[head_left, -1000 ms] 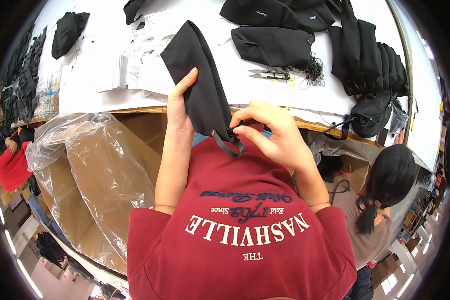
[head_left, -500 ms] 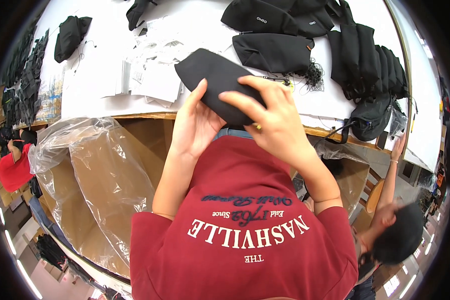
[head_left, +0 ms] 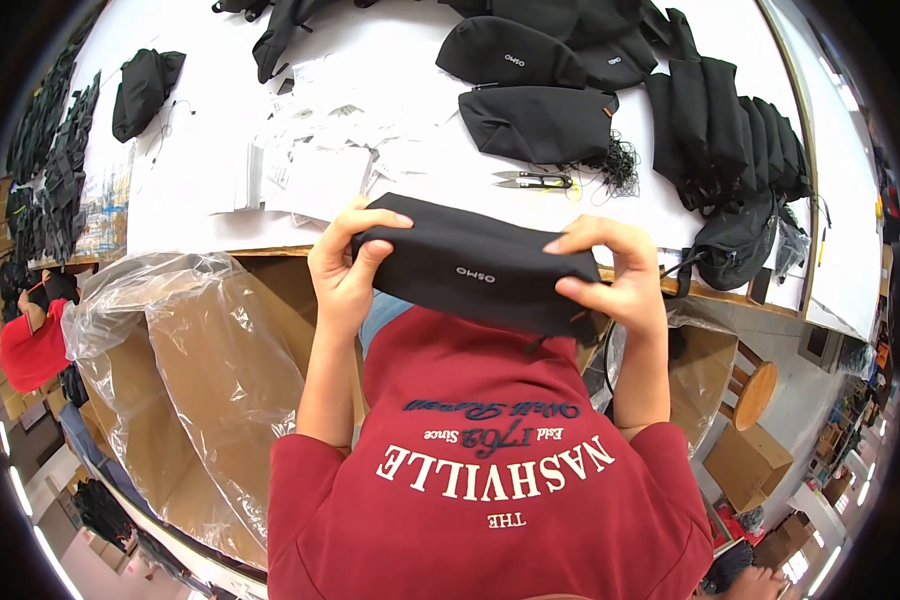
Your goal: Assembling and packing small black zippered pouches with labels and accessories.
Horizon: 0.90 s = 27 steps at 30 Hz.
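A black fabric pouch (head_left: 440, 262) with small light lettering is stretched out level in front of my waist, just off the table's near edge. My left hand (head_left: 348, 258) pinches its left end between thumb and fingers. At the other end, my right hand (head_left: 618, 268) grips the pouch in the same way, near a small orange tab. Beyond the pouch, a pair of thread snips (head_left: 532, 180) lies on the white table (head_left: 440, 165). Next to it sits a tangle of black thread (head_left: 620, 165). Another black pouch (head_left: 540, 122) rests just behind the snips.
More black pouches (head_left: 510, 52) are heaped at the back, with a row of them (head_left: 705, 125) on the right. White paper slips (head_left: 320, 175) cover the table left of centre. Below the edge stands a plastic-lined carton (head_left: 220, 350). A wooden stool (head_left: 755, 395) is at right.
The pouch has turned from a slant to level, its lettered face now showing. My right hand has shifted from its surface to its right end. The person at right has mostly left view.
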Available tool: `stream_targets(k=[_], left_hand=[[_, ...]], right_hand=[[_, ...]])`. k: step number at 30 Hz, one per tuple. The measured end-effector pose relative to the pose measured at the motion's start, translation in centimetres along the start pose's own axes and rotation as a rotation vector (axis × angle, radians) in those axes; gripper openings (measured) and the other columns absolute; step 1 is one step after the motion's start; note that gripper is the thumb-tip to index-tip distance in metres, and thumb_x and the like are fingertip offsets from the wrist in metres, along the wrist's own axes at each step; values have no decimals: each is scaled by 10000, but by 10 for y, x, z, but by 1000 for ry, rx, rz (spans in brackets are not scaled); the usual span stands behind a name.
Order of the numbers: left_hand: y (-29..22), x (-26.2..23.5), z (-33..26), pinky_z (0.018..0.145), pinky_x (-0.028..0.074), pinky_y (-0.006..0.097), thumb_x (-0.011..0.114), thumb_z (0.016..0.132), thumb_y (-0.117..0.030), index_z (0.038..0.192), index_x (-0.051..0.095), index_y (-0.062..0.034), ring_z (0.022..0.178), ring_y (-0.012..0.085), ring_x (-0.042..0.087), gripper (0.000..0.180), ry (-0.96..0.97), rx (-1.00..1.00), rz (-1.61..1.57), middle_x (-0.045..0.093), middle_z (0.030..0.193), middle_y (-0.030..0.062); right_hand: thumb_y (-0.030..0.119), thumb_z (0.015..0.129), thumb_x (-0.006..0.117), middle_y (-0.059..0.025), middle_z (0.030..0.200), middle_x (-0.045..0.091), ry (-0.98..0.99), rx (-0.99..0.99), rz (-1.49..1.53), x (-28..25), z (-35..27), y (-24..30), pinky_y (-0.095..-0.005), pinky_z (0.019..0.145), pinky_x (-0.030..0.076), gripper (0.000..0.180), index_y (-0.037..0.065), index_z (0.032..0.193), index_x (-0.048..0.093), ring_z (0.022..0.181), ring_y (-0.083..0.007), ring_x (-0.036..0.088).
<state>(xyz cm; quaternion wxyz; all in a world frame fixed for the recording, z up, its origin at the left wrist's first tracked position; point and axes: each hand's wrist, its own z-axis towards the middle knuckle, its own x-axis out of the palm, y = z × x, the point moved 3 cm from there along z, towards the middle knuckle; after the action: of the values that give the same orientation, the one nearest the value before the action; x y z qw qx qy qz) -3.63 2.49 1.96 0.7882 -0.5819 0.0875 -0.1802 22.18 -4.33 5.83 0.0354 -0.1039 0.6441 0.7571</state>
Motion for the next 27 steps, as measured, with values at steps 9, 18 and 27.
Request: stream_targets(k=[9,18,27], left_hand=[[-4,12,9,1014,349,354,649,874,-169,1133,585,-20,1188,248,471,305,-88,34,50,513,1283,183],[-18,-2,28,1098,154,436,531,930,-417,1270,611,-224,1348,327,245,398,-237,51,907,254,1502,189],[-14,-2,32,1103,146,468,460,961,-431,1364,500,-123,1366,350,204,509,-138,-40,1136,265,1503,160]], right_hand=[[-43,630,738,-51,884,644,-10,-12,-253,-8,0,15,-195,491,363,353,45,965,673,671,-99,549],[-42,559,713,-50,931,622,-158,-152,-506,-7,-5,15,-255,488,514,471,114,1002,676,680,-173,632],[-50,560,760,-103,888,640,-150,-146,-517,-1,-9,16,-250,544,479,439,64,972,659,699,-199,623]])
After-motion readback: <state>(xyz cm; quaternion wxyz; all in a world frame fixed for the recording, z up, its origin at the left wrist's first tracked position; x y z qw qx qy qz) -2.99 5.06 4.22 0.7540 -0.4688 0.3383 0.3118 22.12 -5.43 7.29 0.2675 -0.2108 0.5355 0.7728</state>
